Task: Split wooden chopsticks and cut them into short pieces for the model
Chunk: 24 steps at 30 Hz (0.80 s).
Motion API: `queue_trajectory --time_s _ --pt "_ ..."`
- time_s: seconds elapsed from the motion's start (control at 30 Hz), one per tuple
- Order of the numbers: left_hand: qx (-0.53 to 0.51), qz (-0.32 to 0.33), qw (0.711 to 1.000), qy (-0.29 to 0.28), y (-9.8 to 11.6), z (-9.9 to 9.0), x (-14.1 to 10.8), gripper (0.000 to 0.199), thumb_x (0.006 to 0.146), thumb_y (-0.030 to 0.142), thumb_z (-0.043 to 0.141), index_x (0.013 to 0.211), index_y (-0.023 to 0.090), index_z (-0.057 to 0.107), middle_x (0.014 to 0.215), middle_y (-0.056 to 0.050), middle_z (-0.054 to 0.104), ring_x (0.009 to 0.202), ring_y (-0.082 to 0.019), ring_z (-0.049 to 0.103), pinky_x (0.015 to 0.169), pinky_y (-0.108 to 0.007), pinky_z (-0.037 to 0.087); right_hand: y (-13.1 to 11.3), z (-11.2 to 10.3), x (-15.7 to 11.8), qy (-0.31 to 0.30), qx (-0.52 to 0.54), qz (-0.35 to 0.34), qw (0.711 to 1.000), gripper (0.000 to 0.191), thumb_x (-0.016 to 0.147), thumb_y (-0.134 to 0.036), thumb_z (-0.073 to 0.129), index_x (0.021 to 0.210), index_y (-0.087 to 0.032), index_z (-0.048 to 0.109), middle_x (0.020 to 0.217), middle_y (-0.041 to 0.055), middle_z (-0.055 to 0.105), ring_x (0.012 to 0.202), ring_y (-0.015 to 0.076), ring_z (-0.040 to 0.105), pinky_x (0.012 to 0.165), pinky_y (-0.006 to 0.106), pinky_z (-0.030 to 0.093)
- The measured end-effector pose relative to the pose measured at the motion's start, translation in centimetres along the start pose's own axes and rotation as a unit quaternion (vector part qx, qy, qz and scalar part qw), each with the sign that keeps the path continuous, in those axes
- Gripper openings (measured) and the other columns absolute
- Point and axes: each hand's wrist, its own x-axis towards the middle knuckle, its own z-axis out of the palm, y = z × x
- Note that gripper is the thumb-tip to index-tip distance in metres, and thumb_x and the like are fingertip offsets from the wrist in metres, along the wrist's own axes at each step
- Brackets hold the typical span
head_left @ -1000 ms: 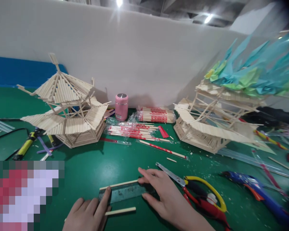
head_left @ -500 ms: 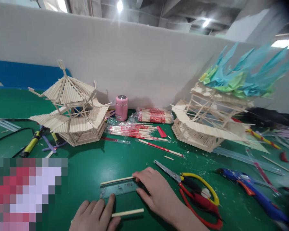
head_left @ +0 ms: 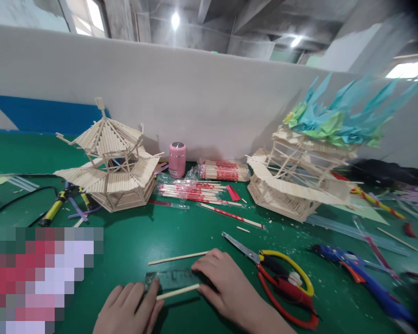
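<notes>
A clear flat strip (head_left: 176, 279), like a short ruler, lies on the green table before me. My left hand (head_left: 127, 308) is closed on the left end of a thin wooden stick (head_left: 179, 292), its index fingertip touching the strip's left end. This stick lies along the strip's near edge. At the strip's right end, my right hand (head_left: 226, 287) has its fingers on the far edge and its thumb at the stick's right tip. Beyond the strip and apart from it lies a second wooden stick (head_left: 177, 258), its right end by my right fingers.
Scissors (head_left: 282, 278) and a blue glue gun (head_left: 362, 278) lie to the right. Two wooden-stick pavilion models (head_left: 114, 181) (head_left: 299, 185) stand behind, with a pink flask (head_left: 177, 160) and packs of chopsticks (head_left: 223, 170) between them. A blurred patch covers the lower left.
The near stick has moved up against the strip's near edge. A gap has opened between the strip and the far stick. My right thumb now meets the near stick's tip.
</notes>
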Motion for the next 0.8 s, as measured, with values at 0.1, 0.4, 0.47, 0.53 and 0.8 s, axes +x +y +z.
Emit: queue_trajectory --time_s 0.1,0.4,0.47,0.53,0.8 --pt "0.000 -0.012 1.000 0.021 -0.3 -0.2 0.4 0.032 0.087 0.025 0.033 0.090 0.013 0.062 0.056 -0.002 0.058 0.049 -0.014 0.057 0.047 -0.026 0.042 -0.1 0.0 -0.4 0.000 0.023 0.011 1.000 0.030 0.073 -0.023 0.062 0.102 -0.024 0.054 0.102 0.0007 0.058 0.093 0.0192 0.045 0.080 0.030 0.033" --pt "-0.091 -0.135 0.986 0.030 -1.3 0.3 0.1 0.037 0.087 0.033 0.030 0.086 0.015 0.062 0.066 -0.005 0.063 0.055 -0.015 0.061 0.050 -0.025 0.049 -0.2 0.3 0.2 -0.010 -0.007 0.044 0.999 0.029 0.072 -0.028 0.063 0.099 -0.022 0.055 0.097 0.0030 0.056 0.089 0.0206 0.044 0.078 0.030 0.035" --pt "-0.108 -0.156 0.981 0.026 -1.3 0.2 0.2 0.037 0.087 0.035 0.031 0.085 0.016 0.063 0.066 -0.005 0.063 0.055 -0.015 0.061 0.050 -0.024 0.050 -0.3 0.1 0.3 -0.016 -0.012 0.042 0.999 0.028 0.073 -0.029 0.062 0.099 -0.021 0.055 0.096 0.0032 0.056 0.089 0.0203 0.044 0.077 0.030 0.035" --pt "-0.127 -0.183 0.975 0.015 -1.3 0.1 0.4 0.039 0.087 0.036 0.030 0.085 0.016 0.063 0.066 -0.004 0.063 0.056 -0.015 0.062 0.050 -0.023 0.051 -0.4 0.0 0.3 -0.019 -0.023 0.037 0.999 0.024 0.074 -0.028 0.061 0.096 -0.022 0.056 0.094 0.0029 0.056 0.088 0.0198 0.044 0.076 0.030 0.035" --pt "-0.213 -0.239 0.947 -0.042 -1.3 0.0 0.8 0.033 0.087 0.034 0.031 0.092 0.020 0.060 0.071 -0.002 0.060 0.062 -0.012 0.062 0.057 -0.018 0.051 -1.4 -0.9 0.4 -0.043 -0.008 0.038 0.998 0.010 0.082 -0.021 0.049 0.086 -0.020 0.058 0.083 0.0005 0.061 0.077 0.0149 0.052 0.069 0.025 0.038"
